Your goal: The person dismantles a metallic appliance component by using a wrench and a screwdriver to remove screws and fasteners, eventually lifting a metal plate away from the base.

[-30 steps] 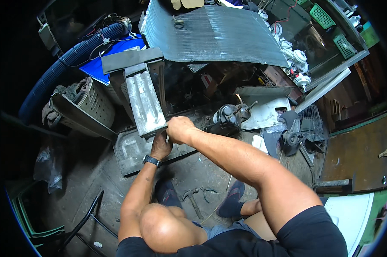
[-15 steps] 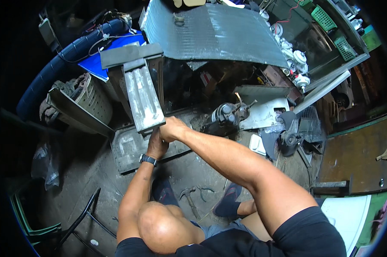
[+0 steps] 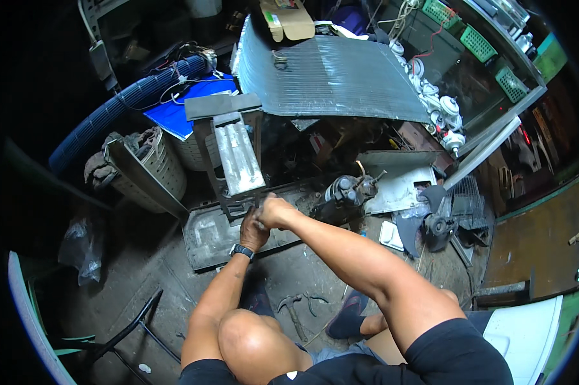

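A pale ridged metal panel (image 3: 238, 157) slopes toward me from a dark metal stand (image 3: 203, 138), with a flat grey plate (image 3: 222, 106) across its top. Just below the panel's near end my two hands meet. My left hand (image 3: 254, 234), with a watch at the wrist, has its fingers closed and pointing up. Against it, my right hand (image 3: 276, 212) is closed in a fist. Whatever they grip is hidden by the fingers. Under them lies a worn metal tray (image 3: 203, 237) on the floor. Between my feet are a hammer (image 3: 294, 317) and pliers (image 3: 312, 303).
A black compressor (image 3: 344, 192) stands right of my hands. Beyond is a large finned metal sheet (image 3: 340, 74). Left are a perforated basket (image 3: 164, 167) with rags, a blue cylindrical fan rotor (image 3: 103, 125) and a plastic bag (image 3: 84, 250). A fan motor (image 3: 438, 224) lies at right.
The view has shifted, so most things sit lower and farther right. My hands, earlier against the panel's near end, are now a little below it. The panel looks shorter and farther off.
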A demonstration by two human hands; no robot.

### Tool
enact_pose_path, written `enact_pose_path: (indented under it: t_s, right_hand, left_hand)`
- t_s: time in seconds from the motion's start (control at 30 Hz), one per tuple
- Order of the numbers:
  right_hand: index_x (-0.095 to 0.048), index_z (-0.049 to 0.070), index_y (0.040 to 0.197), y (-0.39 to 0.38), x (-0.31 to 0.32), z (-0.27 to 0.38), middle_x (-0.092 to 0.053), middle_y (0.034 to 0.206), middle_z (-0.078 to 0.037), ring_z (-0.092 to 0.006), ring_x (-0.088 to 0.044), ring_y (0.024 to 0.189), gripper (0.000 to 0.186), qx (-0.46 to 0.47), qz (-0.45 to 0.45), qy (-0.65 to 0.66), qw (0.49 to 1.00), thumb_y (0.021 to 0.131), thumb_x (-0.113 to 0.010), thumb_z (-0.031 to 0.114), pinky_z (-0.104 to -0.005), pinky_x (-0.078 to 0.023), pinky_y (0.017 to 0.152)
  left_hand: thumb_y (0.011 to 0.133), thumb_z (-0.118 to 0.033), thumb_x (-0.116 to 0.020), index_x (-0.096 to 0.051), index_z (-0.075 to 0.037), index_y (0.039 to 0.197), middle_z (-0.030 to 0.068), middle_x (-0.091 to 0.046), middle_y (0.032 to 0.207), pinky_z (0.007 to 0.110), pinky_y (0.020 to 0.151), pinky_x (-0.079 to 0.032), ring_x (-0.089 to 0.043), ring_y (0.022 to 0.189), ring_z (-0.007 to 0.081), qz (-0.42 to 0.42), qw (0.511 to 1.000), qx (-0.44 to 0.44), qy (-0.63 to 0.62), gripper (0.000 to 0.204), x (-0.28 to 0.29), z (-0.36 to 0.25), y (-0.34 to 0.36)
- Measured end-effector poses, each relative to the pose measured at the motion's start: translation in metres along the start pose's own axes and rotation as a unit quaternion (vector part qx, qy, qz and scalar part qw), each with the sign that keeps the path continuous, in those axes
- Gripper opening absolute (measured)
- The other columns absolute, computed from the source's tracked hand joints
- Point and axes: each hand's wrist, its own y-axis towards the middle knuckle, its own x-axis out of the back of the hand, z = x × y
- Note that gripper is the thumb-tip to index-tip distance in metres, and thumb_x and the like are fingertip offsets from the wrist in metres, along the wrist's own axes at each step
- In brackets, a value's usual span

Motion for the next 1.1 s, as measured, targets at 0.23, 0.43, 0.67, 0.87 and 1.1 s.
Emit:
enact_pose_path:
  t_s: [0.23, 0.43, 0.67, 0.87, 1.1]
  right_hand:
    - [-0.081, 0.001, 0.097, 0.026, -0.005, 0.013, -0.076, 0.104, -0.024, -0.0374, -0.075, 0.102, 0.023, 0.115, 0.045, -0.146, 0.982, 0.078, -0.073, 0.012, -0.0448, -0.061, 0.081]
    - [-0.081, 0.006, 0.106, 0.01, 0.005, -0.001, -0.078, 0.108, -0.017, -0.0329, -0.077, 0.101, 0.025, 0.249, 0.078, -0.366, 0.893, 0.085, -0.073, 0.016, -0.0426, -0.061, 0.083]
    - [-0.077, -0.002, 0.091, 0.027, 0.004, -0.009, -0.077, 0.099, -0.022, -0.034, -0.077, 0.095, 0.02, -0.086, 0.114, 0.105, 0.984, 0.086, -0.071, 0.016, -0.0435, -0.061, 0.077]
    - [-0.08, 0.002, 0.096, 0.026, -0.013, -0.002, -0.077, 0.099, -0.022, -0.0334, -0.077, 0.097, 0.023, 0.193, 0.096, -0.29, 0.933, 0.088, -0.067, 0.019, -0.0438, -0.062, 0.078]
    - [-0.071, -0.005, 0.105, 0.024, -0.018, -0.027, -0.075, 0.093, -0.027, -0.041, -0.075, 0.092, 0.036, 0.14, -0.077, -0.087, 0.983, 0.089, -0.071, 0.028, -0.0466, -0.061, 0.074]
  left_hand:
    - [0.077, 0.0, -0.073, -0.062, -0.002, 0.117, 0.0226, -0.066, 0.109, 0.048, 0.094, -0.052, -0.061, 0.11, 0.0451, -0.059, 0.998, 0.011, 0.025, 0.042, -0.021, 0.011, -0.011]
    - [0.082, 0.0, -0.072, -0.063, -0.002, 0.121, 0.0224, -0.062, 0.127, 0.043, 0.102, -0.051, -0.06, 0.12, 0.0414, 0.034, 0.995, 0.062, -0.068, 0.041, -0.017, 0.001, 0.001]
    - [0.091, -0.01, -0.071, -0.058, 0.002, 0.121, 0.0307, -0.057, 0.125, 0.051, 0.098, -0.049, -0.057, 0.114, 0.0503, 0.006, 0.996, 0.093, 0.004, 0.035, -0.034, -0.001, -0.011]
    - [0.097, -0.011, -0.058, -0.057, 0.0, 0.13, 0.026, -0.06, 0.13, 0.05, 0.1, -0.048, -0.058, 0.117, 0.0474, -0.137, 0.966, 0.151, -0.156, 0.034, -0.059, -0.023, -0.024]
    - [0.093, -0.006, -0.055, -0.059, -0.004, 0.114, 0.0216, -0.061, 0.104, 0.053, 0.087, -0.049, -0.059, 0.098, 0.0459, -0.072, 0.987, 0.123, -0.075, 0.022, -0.048, 0.002, -0.013]
